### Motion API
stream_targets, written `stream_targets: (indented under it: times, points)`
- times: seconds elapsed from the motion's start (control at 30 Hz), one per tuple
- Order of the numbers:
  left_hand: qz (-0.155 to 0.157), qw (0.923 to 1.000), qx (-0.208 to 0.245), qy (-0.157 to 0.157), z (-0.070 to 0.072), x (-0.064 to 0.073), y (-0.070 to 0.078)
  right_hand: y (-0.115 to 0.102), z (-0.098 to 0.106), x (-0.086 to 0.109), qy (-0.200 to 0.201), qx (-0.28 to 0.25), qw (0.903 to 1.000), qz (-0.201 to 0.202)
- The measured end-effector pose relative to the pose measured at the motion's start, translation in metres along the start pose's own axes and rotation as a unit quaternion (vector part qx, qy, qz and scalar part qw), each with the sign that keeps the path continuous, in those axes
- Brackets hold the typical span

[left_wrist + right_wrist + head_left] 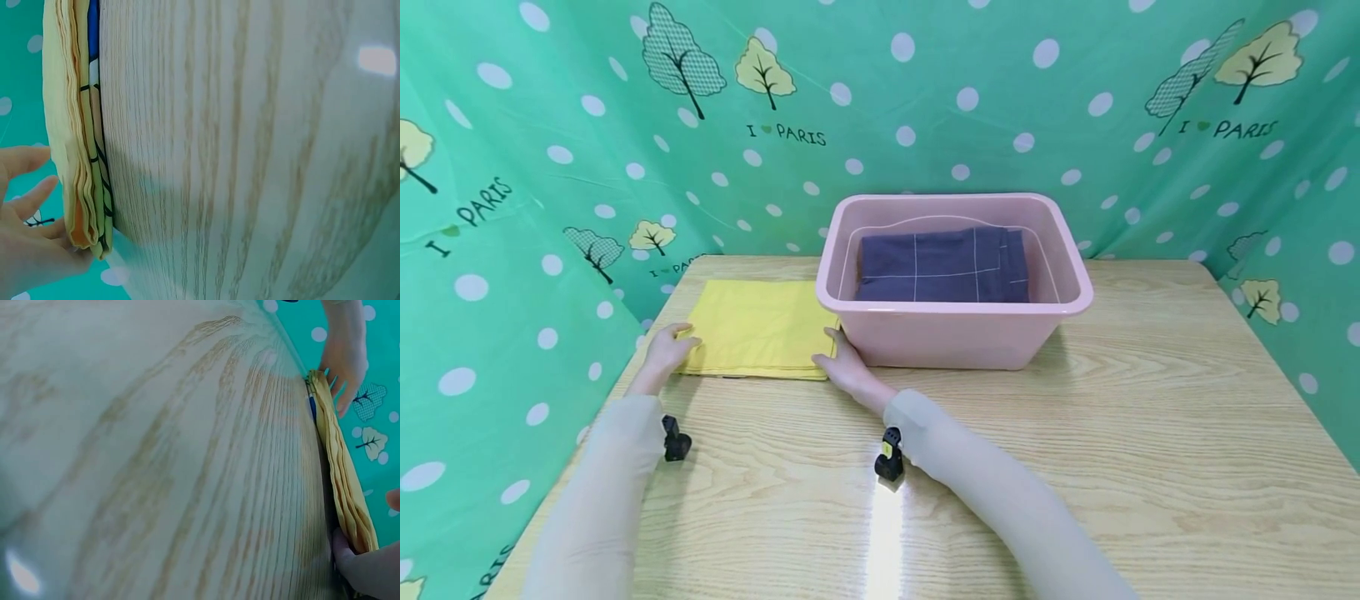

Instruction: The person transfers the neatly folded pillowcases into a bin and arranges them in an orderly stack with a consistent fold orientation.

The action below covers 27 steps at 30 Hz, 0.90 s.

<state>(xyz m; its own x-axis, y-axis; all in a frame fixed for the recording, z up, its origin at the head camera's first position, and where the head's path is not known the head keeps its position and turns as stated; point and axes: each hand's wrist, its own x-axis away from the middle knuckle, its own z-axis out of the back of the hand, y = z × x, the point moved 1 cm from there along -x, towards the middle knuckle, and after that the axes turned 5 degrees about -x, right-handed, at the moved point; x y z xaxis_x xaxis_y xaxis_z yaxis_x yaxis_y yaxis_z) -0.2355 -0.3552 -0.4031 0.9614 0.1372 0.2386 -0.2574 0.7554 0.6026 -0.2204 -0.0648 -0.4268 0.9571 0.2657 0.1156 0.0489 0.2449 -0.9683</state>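
Observation:
A folded yellow cloth (760,325) lies at the left of the table, its stacked layers showing along the front edge. A dark, patterned layer (95,37) in blue and black peeks out at its bottom. My left hand (664,350) holds the cloth's left end, with the fingers (37,197) spread about the corner. At the opposite end my right hand (847,367) grips the right edge, close beside the pink bin (936,337). The right thumb (341,549) sits low against the front corner, and part of that hand is cut off in the right wrist view.
Inside the pink bin lies a folded navy cloth (943,267) with thin white lines. The bin stands at the back middle of the wooden table (1150,400). A green dotted curtain (925,100) hangs behind the table and along both sides.

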Motion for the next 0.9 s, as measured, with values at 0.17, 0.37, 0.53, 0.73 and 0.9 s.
stream_targets:
  times: [0.17, 0.37, 0.53, 0.73, 0.9]
  points:
    - [-0.001, 1.0, -0.003, 0.0, 0.002, 0.004, -0.003, 0.001, 0.0, 0.001, 0.0, 0.002, 1.0, -0.005]
    - [-0.01, 0.9999, -0.002, 0.012, 0.006, 0.01, -0.006, 0.002, -0.001, 0.002, 0.009, 0.005, 0.9999, 0.002]
    - [-0.015, 0.9996, -0.012, 0.02, 0.009, 0.014, -0.008, 0.003, 0.0, 0.002, 0.006, 0.003, 1.0, 0.0]
    - [-0.005, 0.9992, -0.017, 0.035, 0.011, 0.02, -0.011, 0.004, 0.001, 0.005, -0.003, -0.011, 0.9999, 0.0]
    - [-0.01, 0.9995, -0.018, 0.026, 0.014, 0.022, -0.018, 0.003, 0.001, 0.007, -0.005, -0.025, 0.9997, 0.0]
